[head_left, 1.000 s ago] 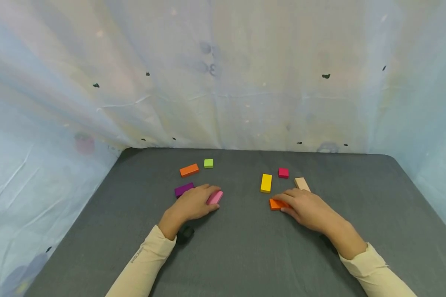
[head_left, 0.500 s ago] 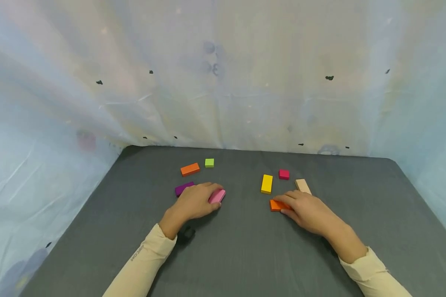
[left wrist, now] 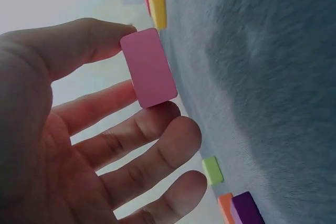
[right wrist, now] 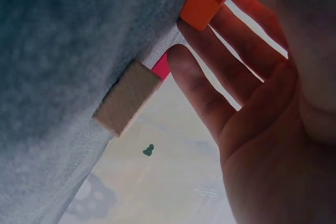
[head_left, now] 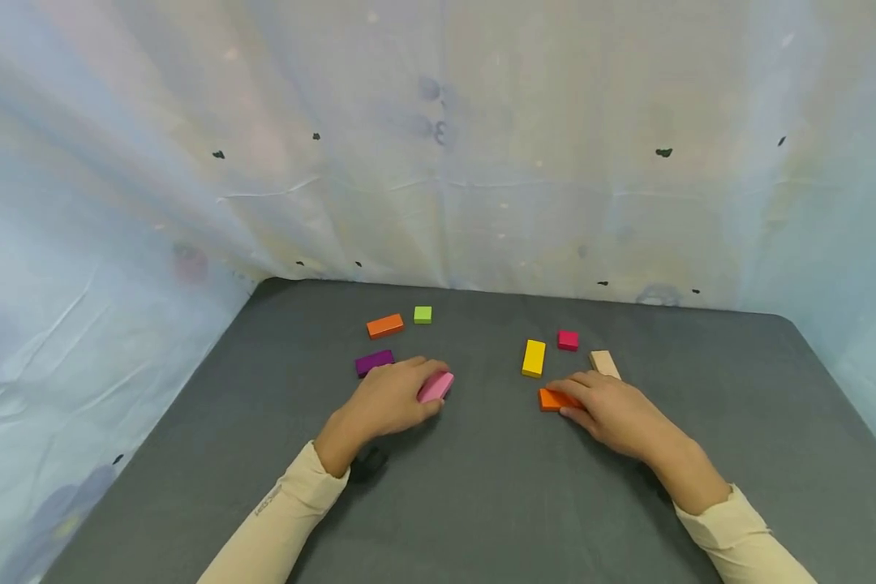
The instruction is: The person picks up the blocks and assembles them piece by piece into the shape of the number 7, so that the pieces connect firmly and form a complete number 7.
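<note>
My left hand (head_left: 390, 397) pinches a pink block (head_left: 435, 387) between thumb and fingertips. In the left wrist view the block's flat pink face (left wrist: 149, 68) shows, with the lower fingers spread beneath it. Behind the left hand lies a purple block (head_left: 375, 362), partly covered by the hand in the head view. On the other side, my right hand (head_left: 616, 412) grips an orange block (head_left: 555, 400) by its sides, and the fingers hide its right end. Just beyond the right knuckles is a light wooden block (head_left: 603, 363). A yellow block (head_left: 534, 358) lies ahead of the orange one.
Farther back on the dark grey tabletop (head_left: 474, 503) lie a second orange block (head_left: 385, 326), a small lime green block (head_left: 422, 315) and a small red block (head_left: 568, 340). A pale printed curtain (head_left: 482, 162) hangs along the back and sides.
The head view has shifted a little, so everything appears farther right. The pink block has come slightly nearer relative to the purple one. Both hands keep their holds.
</note>
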The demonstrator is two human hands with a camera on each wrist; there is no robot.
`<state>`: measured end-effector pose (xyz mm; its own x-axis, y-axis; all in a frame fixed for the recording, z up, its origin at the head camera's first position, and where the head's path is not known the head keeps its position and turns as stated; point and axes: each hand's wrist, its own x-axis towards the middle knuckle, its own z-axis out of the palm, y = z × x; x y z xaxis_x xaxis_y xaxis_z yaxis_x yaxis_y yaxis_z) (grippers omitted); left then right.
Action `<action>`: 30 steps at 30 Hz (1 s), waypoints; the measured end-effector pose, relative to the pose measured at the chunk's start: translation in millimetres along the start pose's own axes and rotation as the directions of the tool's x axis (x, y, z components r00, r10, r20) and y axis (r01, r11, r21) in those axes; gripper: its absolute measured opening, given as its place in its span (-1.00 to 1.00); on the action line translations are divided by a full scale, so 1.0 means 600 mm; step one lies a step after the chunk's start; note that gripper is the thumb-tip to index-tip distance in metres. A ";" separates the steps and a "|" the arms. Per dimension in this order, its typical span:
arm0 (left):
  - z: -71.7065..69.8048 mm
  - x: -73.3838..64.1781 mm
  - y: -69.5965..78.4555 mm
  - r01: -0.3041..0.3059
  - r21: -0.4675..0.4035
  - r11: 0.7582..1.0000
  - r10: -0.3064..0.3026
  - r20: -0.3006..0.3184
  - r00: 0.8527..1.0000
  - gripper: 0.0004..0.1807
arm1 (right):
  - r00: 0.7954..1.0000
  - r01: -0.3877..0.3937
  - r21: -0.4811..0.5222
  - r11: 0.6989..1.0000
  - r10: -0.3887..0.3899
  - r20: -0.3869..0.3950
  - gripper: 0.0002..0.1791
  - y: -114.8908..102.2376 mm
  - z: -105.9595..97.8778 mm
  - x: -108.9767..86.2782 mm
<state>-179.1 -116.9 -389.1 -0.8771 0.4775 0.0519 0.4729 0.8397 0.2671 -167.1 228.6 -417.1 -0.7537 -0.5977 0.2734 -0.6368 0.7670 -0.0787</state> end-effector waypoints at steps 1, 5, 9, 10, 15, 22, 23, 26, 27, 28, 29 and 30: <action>0.000 -0.005 0.002 -0.004 0.003 1.000 0.004 -0.001 1.000 -0.47 | 1.000 0.001 0.000 1.000 -0.001 -0.002 -0.66 0.001 0.000 0.000; 0.002 -0.022 0.012 -0.018 -0.010 1.000 0.018 -0.004 1.000 -0.47 | 1.000 0.004 0.003 1.000 -0.004 -0.003 -0.67 0.003 0.000 0.002; 0.007 -0.036 0.021 -0.032 -0.026 0.999 0.032 0.007 0.999 -0.48 | 1.000 -0.003 0.001 1.000 0.003 0.017 -0.68 0.005 0.002 0.007; 0.009 -0.038 0.023 -0.037 -0.024 0.999 0.038 0.008 0.999 -0.48 | 1.000 -0.005 0.001 1.000 0.004 0.022 -0.68 0.006 0.002 0.008; 0.016 -0.044 0.030 -0.059 -0.023 0.998 0.059 -0.002 0.998 -0.50 | 0.999 -0.017 0.010 1.000 0.017 0.034 -0.68 0.010 -0.003 0.009; 0.031 -0.040 0.030 -0.065 -0.023 0.998 0.065 0.026 0.998 -0.50 | 0.997 -0.049 0.021 0.999 0.047 0.057 -0.67 0.008 -0.006 0.002; 0.032 -0.039 0.030 -0.069 -0.019 0.997 0.069 0.029 0.997 -0.50 | 0.997 -0.052 0.022 0.998 0.050 0.056 -0.67 0.007 -0.006 0.000; 0.036 -0.037 0.031 -0.080 -0.024 0.997 0.081 0.030 0.996 -0.50 | 0.998 -0.051 0.022 0.998 0.050 0.038 -0.67 0.005 -0.007 -0.004; 0.036 -0.037 0.032 -0.081 -0.026 0.996 0.082 0.026 0.996 -0.50 | 0.998 -0.049 0.022 0.999 0.048 0.032 -0.67 0.005 -0.007 -0.005; 0.037 -0.037 0.032 -0.082 -0.029 0.996 0.082 0.022 0.996 -0.50 | 0.999 -0.047 0.022 0.999 0.046 0.026 -0.67 0.005 -0.008 -0.005; 0.038 -0.038 0.032 -0.081 -0.030 0.996 0.082 0.020 0.996 -0.50 | 0.999 -0.043 0.022 0.999 0.042 0.021 -0.67 0.004 -0.007 -0.004; 0.038 -0.038 0.033 -0.081 -0.031 0.996 0.082 0.017 0.996 -0.50 | 0.999 -0.039 0.022 0.999 0.038 0.018 -0.67 0.004 -0.007 -0.003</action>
<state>-147.8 -105.5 -407.3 -0.8339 0.5490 0.0569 0.5399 0.7898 0.2913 -166.3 232.5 -413.8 -0.7804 -0.5721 0.2524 -0.6107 0.7841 -0.1107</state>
